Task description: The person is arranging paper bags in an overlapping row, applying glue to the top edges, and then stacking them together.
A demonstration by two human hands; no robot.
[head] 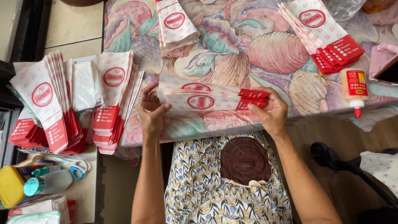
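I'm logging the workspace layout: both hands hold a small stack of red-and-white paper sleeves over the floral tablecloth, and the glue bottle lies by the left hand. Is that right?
Not quite. In the head view the glue bottle lies by the right hand, not the left hand. The rest holds: both hands hold the stack of paper sleeves over the floral tablecloth.

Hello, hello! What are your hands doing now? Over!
Left hand and right hand gripping ends of paper bag stack. Stack lying flat at table edge. Glue bottle well aside.
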